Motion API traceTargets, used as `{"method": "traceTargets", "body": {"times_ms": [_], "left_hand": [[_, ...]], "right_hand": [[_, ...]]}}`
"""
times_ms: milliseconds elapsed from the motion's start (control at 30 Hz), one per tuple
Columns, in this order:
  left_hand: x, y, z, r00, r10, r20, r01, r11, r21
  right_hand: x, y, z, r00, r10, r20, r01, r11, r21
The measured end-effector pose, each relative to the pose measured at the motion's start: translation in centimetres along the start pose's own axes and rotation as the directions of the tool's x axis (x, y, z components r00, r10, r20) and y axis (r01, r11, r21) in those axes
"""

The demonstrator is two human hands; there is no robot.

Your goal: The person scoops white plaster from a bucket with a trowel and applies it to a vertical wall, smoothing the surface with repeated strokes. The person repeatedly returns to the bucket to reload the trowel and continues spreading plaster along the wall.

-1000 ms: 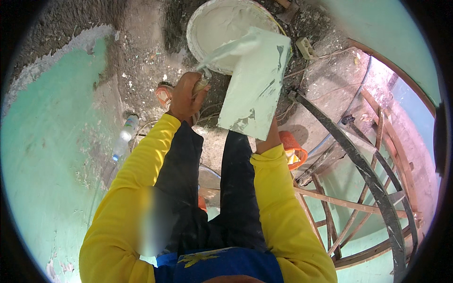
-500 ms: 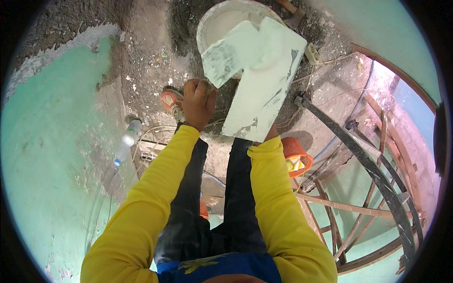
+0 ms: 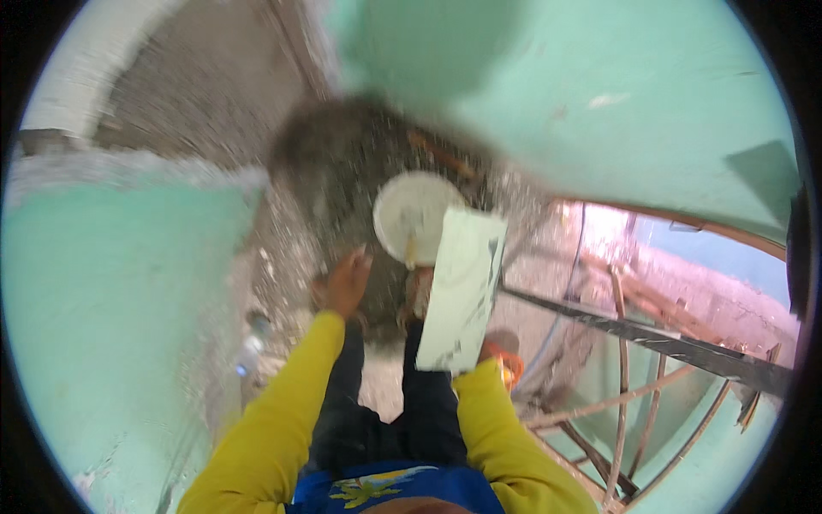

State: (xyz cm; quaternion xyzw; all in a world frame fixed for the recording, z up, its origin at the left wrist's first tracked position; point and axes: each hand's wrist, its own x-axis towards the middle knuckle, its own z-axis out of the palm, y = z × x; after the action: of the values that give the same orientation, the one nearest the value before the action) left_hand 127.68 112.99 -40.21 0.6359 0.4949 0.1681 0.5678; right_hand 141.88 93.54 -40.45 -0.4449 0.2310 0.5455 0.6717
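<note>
My left hand [image 3: 346, 281], blurred by motion, has its fingers stretched out and holds nothing that I can see. It is left of a round white bucket [image 3: 396, 214] with pale material inside. A yellowish handle-like stick [image 3: 411, 250] shows at the bucket's near rim; its other end is hard to make out. On the right, a long, flat rectangular plastering trowel [image 3: 462, 287], pale with grey smears, slants beside the bucket. My right hand [image 3: 487, 352] is mostly hidden behind its near end and holds it from beneath.
Green walls [image 3: 111, 325] stand on both sides, with rough bare patches. An orange bucket [image 3: 512, 367] is by my right forearm. Wooden strips and a dark curved bar [image 3: 651, 332] fill the right side. A plastic bottle [image 3: 250, 347] lies at left; a brown stick [image 3: 441, 154] lies beyond the bucket.
The view has shifted, showing more wall ahead. My left hand is now apart from the putty-covered piece it was near, which no longer shows over the bucket. The trowel stays in my right hand.
</note>
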Motion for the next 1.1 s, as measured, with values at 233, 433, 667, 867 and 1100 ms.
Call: {"method": "traceTargets", "body": {"times_ms": [233, 433, 667, 867, 1100], "left_hand": [[-11.8, 27.5, -27.7, 0.679, 0.712, -0.177, -0.453, 0.597, 0.662], [-23.5, 47.6, -42.4, 0.171, 0.965, -0.198, -0.055, 0.210, 0.976], [-36.6, 53.6, -53.0, -0.341, 0.911, -0.231, 0.601, 0.400, 0.692], [-36.7, 53.3, -56.7, -0.382, 0.878, -0.287, 0.603, 0.472, 0.643], [-36.0, 54.6, -55.8, -0.348, 0.918, -0.191, 0.721, 0.392, 0.571]], "right_hand": [[-6.6, -1.0, 18.5, 0.966, 0.000, 0.260, -0.005, 1.000, 0.017], [-13.1, -13.5, 49.2, 0.653, -0.232, 0.721, 0.288, 0.957, 0.046], [-33.5, -35.3, 84.0, -0.061, -0.494, 0.867, 0.708, 0.592, 0.386], [-44.4, -47.9, 102.2, -0.338, -0.635, 0.694, 0.937, -0.161, 0.308], [-47.1, -45.4, 104.4, -0.316, -0.629, 0.710, 0.949, -0.203, 0.243]]}}
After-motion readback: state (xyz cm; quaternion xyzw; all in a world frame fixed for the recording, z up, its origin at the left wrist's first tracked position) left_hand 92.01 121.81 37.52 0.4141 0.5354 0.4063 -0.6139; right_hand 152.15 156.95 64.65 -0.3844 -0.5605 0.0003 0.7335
